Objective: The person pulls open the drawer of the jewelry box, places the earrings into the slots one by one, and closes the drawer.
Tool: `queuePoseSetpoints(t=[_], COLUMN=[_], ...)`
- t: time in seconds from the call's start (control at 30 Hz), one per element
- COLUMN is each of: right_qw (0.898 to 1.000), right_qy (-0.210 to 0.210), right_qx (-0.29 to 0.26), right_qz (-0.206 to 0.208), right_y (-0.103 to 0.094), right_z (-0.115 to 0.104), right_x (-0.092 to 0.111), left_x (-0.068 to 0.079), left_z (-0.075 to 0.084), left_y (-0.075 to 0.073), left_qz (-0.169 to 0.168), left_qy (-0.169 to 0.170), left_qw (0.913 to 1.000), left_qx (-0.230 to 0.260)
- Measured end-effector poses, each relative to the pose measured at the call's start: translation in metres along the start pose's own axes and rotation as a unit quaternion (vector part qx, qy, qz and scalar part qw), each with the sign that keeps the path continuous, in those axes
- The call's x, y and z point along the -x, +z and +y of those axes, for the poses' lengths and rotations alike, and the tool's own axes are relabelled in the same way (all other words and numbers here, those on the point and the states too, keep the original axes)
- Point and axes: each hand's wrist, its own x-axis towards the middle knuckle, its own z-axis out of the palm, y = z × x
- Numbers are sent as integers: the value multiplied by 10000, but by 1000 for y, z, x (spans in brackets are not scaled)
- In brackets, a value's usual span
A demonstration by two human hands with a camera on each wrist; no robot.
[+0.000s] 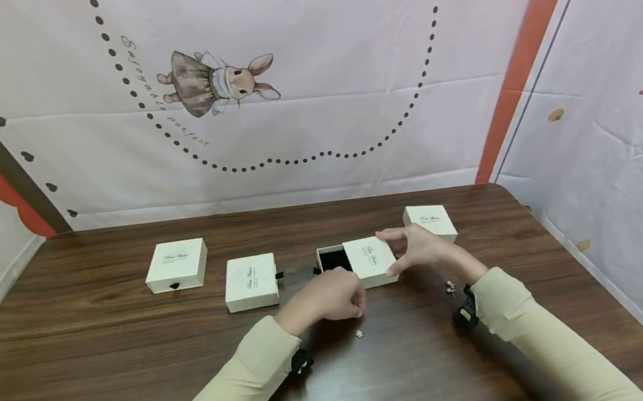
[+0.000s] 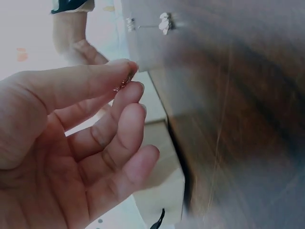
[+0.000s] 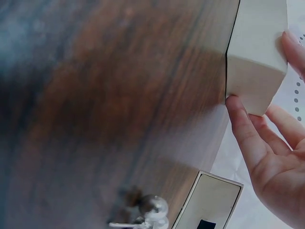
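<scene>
A small white drawer box (image 1: 370, 259) lies on the table, its black-lined drawer (image 1: 334, 258) partly pulled out to the left. My right hand (image 1: 420, 246) grips the right end of this box, thumb at the near corner and fingertips at the far one. Just in front of the drawer is my left hand (image 1: 337, 294), pinching a tiny glittering earring (image 2: 124, 85) between thumb and index finger; most of it is hidden. A flower-shaped stud earring (image 1: 359, 334) lies on the table near that hand. Under my right forearm lie small earrings (image 1: 450, 288) with pearl-like beads (image 3: 155, 207).
Two closed white boxes stand at the left, one farther back (image 1: 176, 265) and one nearer (image 1: 251, 282) with a black ribbon tab. Another white box (image 1: 431, 221) sits behind my right hand. Patterned cloth (image 1: 338, 54) hangs along the back of the dark wooden table (image 1: 104, 368).
</scene>
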Motion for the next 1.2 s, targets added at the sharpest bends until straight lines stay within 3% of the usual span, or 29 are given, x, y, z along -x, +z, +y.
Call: queuePoseSetpoints(t=[0.53, 0.8, 1.0, 1.2], right_qw=[9998, 9991, 9989, 9989], right_qy=[83, 121, 139, 244], right_qx=[-199, -389, -429, -387], right_qz=[46, 94, 97, 139], right_y=[0, 1, 1, 2], right_z=[-1, 1, 3, 2], right_x=[0, 0, -1, 0], left_x=[10, 15, 17, 16], left_z=[-17, -22, -30, -37], left_y=[-13, -19, -22, -24], left_qz=[910, 1190, 1506, 1618], left_qy=[166, -184, -124, -197], left_qw=[9947, 9909, 9868, 9834], left_qx=[460, 593, 587, 801])
